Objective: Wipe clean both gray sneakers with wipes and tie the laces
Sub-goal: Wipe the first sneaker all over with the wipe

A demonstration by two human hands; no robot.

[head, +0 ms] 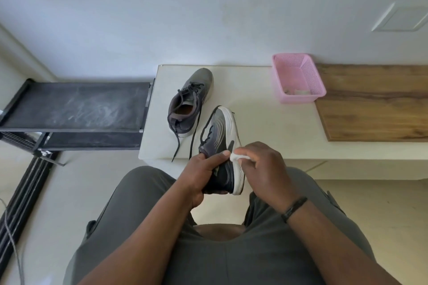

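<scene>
Lying on its side, held sneaker (220,143), toe pointing away, heel toward person

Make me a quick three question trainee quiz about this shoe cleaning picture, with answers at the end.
1. True or false: both sneakers rest on the white bench.
2. Which hand holds the wipe?
A. left
B. right
3. Fill in: the pink basket sits to the ___ of the sneaker on the bench.

Key:
1. False; the left hand holds the lifted sneaker.
2. B; the right hand pinches it against the sole edge.
3. right
</scene>
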